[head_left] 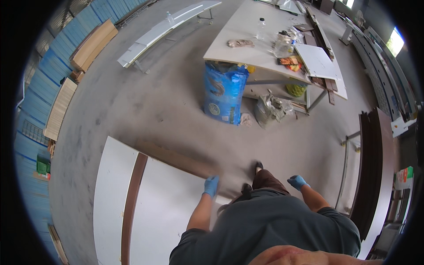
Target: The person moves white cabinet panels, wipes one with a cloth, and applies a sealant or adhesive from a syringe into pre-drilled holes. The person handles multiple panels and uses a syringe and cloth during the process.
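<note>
A person stands at the near side of the scene in a dark shirt, both hands in blue gloves. The left hand (212, 186) is beside the far right corner of a white panel (170, 207), which lies at the near left with a brown strip (134, 203) running along it; whether the hand touches the panel cannot be told. Its fingers look bent, but their grip is unclear. The right hand (297, 181) hangs out to the right over the floor (304, 141), fingers seemingly curled, how tightly cannot be told. Farther right stands a stack of dark brown boards (370, 168). Beyond, a blue sack (225, 95) stands at the near left corner of a large table (240, 26) bearing a clear bottle (261, 30).
</note>
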The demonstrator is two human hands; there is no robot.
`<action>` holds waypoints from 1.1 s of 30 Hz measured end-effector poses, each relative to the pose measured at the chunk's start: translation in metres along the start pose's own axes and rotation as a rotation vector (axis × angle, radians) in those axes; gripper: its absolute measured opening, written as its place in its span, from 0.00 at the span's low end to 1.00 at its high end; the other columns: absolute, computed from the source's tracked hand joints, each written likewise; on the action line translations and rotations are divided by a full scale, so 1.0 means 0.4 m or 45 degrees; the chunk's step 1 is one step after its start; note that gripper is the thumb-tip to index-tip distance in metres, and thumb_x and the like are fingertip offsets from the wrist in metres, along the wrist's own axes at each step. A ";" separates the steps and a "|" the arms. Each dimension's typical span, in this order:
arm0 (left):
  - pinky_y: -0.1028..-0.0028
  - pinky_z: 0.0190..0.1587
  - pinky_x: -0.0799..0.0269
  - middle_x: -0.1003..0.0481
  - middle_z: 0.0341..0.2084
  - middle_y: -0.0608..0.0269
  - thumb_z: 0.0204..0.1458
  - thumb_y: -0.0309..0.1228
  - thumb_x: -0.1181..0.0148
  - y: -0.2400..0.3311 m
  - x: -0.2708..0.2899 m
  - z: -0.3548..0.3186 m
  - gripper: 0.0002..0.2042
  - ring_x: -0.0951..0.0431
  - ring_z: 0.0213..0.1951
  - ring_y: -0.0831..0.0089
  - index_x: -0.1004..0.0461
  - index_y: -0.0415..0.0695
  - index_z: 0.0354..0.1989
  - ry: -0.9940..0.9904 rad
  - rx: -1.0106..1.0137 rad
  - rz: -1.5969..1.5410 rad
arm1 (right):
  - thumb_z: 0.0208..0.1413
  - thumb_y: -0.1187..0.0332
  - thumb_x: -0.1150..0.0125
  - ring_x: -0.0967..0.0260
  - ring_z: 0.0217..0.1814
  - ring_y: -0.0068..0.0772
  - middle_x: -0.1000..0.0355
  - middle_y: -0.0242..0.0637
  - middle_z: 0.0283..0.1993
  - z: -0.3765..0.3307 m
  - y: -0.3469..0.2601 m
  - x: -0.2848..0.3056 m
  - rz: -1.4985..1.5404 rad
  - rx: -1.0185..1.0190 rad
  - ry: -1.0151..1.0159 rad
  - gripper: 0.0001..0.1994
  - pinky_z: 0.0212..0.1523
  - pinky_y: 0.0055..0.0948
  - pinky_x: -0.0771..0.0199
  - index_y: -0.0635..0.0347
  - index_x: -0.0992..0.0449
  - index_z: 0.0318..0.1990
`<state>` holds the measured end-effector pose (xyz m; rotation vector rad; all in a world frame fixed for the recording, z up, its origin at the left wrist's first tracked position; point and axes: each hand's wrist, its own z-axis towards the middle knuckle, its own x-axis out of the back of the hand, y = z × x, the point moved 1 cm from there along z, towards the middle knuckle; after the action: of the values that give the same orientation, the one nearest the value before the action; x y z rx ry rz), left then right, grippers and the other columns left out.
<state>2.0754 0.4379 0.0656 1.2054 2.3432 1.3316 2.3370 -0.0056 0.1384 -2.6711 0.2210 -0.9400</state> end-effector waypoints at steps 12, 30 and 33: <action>0.60 0.31 0.29 0.23 0.26 0.64 0.60 0.40 0.38 0.171 0.204 0.434 0.13 0.24 0.30 0.68 0.22 0.43 0.31 0.070 0.250 -0.050 | 0.59 0.40 0.40 0.24 0.62 0.53 0.20 0.48 0.57 0.725 -0.592 0.322 -0.634 0.040 -0.141 0.28 0.62 0.47 0.26 0.55 0.14 0.51; 0.58 0.65 0.44 0.33 0.63 0.52 0.65 0.50 0.51 0.635 0.927 1.247 0.27 0.36 0.65 0.60 0.32 0.42 0.64 0.267 0.462 0.133 | 0.58 0.49 0.40 0.48 0.81 0.53 0.42 0.56 0.77 1.128 -2.185 0.509 -0.409 0.658 0.870 0.36 0.78 0.49 0.51 0.64 0.33 0.68; 0.57 0.71 0.46 0.35 0.69 0.50 0.65 0.52 0.53 0.837 1.082 1.461 0.31 0.38 0.71 0.59 0.34 0.42 0.69 0.412 0.559 -0.166 | 0.60 0.42 0.43 0.51 0.83 0.52 0.46 0.56 0.79 1.161 -2.215 0.504 -0.536 0.324 0.709 0.44 0.79 0.47 0.55 0.69 0.40 0.74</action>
<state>2.2804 1.2117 0.0841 0.9652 3.0042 1.0675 2.8258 0.8874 0.2042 -2.2038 -0.3394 -1.7030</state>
